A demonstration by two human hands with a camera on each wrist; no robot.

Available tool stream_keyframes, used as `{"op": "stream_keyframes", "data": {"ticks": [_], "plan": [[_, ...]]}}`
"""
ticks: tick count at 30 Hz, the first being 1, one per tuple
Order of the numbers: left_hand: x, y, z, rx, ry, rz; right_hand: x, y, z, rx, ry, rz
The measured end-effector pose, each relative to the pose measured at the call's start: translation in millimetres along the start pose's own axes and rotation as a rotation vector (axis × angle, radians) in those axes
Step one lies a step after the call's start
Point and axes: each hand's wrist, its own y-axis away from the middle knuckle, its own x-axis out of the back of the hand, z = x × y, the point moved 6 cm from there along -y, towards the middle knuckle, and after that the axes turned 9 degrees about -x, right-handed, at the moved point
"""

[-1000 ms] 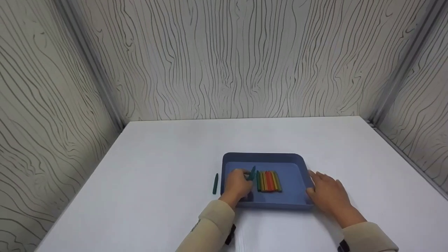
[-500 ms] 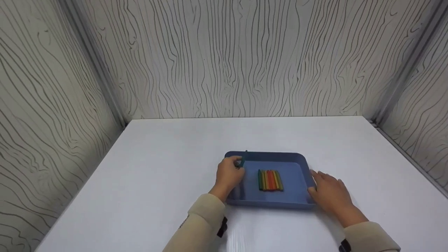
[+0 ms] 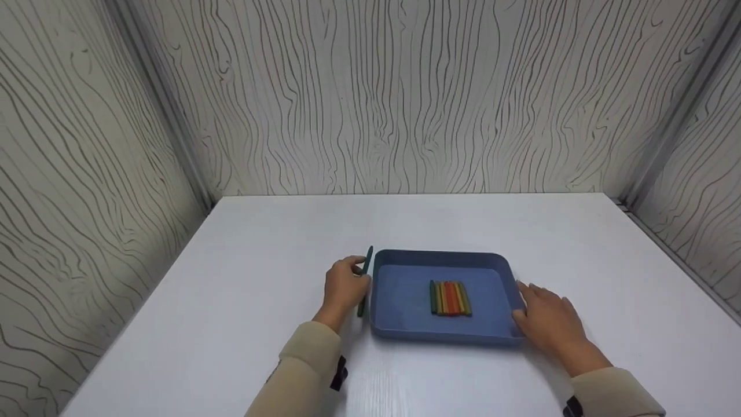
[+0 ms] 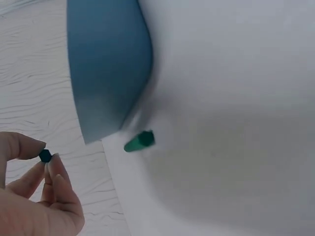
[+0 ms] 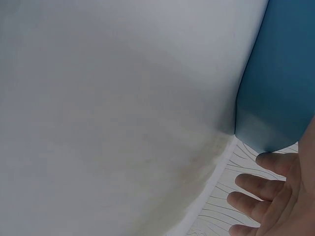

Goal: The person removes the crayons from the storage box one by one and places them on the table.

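Just left of the blue tray, my left hand pinches a dark green crayon between thumb and fingertips. The left wrist view shows the end of this held crayon, off the table. A second green crayon lies on the table beside the tray's left wall, partly hidden by my hand in the head view. Inside the tray, a row of crayons in green, yellow, orange and red lies side by side. My right hand rests against the tray's right wall, fingers extended.
The white table extends around the tray on all sides. Wood-grain patterned panels enclose it at the back, left and right.
My left hand has moved left out of the tray, over its left wall, carrying the green crayon to beside the one on the table. My right hand stays at the tray's right wall.
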Motion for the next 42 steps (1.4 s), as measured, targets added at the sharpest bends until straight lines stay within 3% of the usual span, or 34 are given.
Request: {"op": "stream_keyframes", "data": {"ticks": [7,20,33,42], "plan": [[4.6,6.0,-18.0,0.027,-0.037,-0.008,0.2,-0.4,-0.1,-0.002,-0.005,-0.005],[0.2,18.5,-38.5,0.113,-0.09,-0.089,2.3,0.7,-1.5,0.003,-0.006,-0.002],[-3.1,24.4,-42.7,0.184,-0.089,-0.165,2.4,0.1,-0.9,0.013,-0.013,0.02],[-3.0,25.6,-42.7,0.193,-0.105,-0.165,2.3,1.4,-0.8,0.002,-0.029,0.003]]}}
